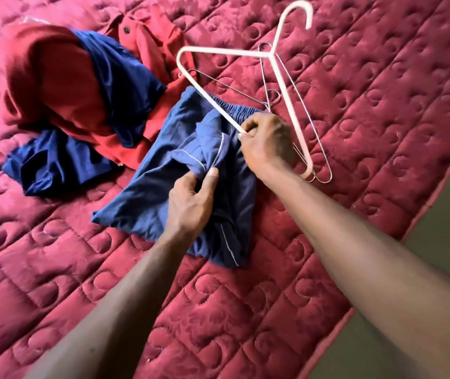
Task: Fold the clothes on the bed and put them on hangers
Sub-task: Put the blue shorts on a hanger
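A: Left hand (pixel 191 199)?
B: It pinches a fold of the blue shorts (pixel 147 198), which lie on the red quilted bed (pixel 382 91).
A: Right hand (pixel 269 144)?
B: It pinches the lower bar of the white hanger (pixel 224 51), tilted over the waistband. Wire hangers (pixel 229 88) lie beneath. A pile of red and blue clothes (pixel 62 86) sits at far left.

Navy shorts (pixel 169 170): white piping, elastic waistband, roughly folded, flat on bed (pixel 368 105), middle fabric bunched up. White plastic hanger (pixel 271 53): raised above shorts' waistband, tilted, hook uppermost. Wire hangers (pixel 234 90), at least 2: flat on bed, beyond and right of shorts, under plastic one. Red garments (pixel 54 86) and blue garments (pixel 120 86): crumpled heap left of shorts, touching them.
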The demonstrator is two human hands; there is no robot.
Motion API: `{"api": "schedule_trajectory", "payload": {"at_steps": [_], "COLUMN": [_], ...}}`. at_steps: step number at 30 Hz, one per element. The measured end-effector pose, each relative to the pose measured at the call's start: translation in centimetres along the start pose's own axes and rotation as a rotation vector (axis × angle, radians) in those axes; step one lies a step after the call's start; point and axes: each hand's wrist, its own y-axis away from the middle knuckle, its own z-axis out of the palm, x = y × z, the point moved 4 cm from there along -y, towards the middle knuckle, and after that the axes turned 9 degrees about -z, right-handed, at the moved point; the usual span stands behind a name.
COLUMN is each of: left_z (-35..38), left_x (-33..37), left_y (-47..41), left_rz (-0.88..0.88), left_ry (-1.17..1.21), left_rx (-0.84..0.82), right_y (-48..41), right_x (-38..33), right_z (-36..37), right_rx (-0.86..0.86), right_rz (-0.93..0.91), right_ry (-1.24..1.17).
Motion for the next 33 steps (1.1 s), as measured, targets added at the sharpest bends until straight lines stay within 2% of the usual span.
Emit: {"api": "schedule_trajectory", "payload": {"at_steps": [2,7,9,13,19,21,23,24,26,27,29,33], "left_z": [-0.2,-0.7,-0.7,-0.7,-0.5,-0.5,-0.3,-0.3,-0.2,-0.2,-0.2,-0.1], "left_x": [-0.5,-1.4,-1.2,-1.0,-0.3,-0.2,-0.1,0.0,0.0,-0.1,-0.2,0.0], "left_y": [0.3,0.6,0.7,0.6,0.4,0.3,0.2,0.3,0.4,0.5,0.4,0.3], "left_rz": [-0.022,-0.072,-0.078,-0.105,-0.152,-0.152,-0.143,-0.142,-0.141,-0.141,-0.154,-0.185], "left_ry": [0.035,0.106,0.104,0.098,-0.014,-0.040,-0.070,-0.089,-0.110,-0.112,-0.102,-0.101], "left_rx": [-0.016,-0.044,-0.029,-0.021,0.020,0.034,0.041,0.038,0.029,0.022,0.012,0.014], "right_y": [-0.4,-0.5,0.1,3.2,6.4,6.5,5.8,5.2,4.4,4.1,3.5,3.6], "right_x": [0.2,0.8,0.3,-0.6,-0.7,-0.7,0.8,2.1,4.5,5.3,6.0,4.8], "right_z": [0.9,2.2,2.3,3.0,1.7,-0.1,-1.8,-1.9,-1.2,-0.9,-1.0,-3.0], "right_rx": [0.011,0.115,0.083,0.048,-0.036,0.089,0.231,0.197,-0.040,-0.112,-0.115,0.156], "right_rz": [0.025,0.040,-0.053,-0.392,-0.562,-0.462,-0.131,0.073,0.365,0.411,0.370,0.133], "right_ry": [0.013,-0.155,-0.038,0.274,0.337,0.293,0.154,0.092,0.112,0.135,0.128,0.093]}}
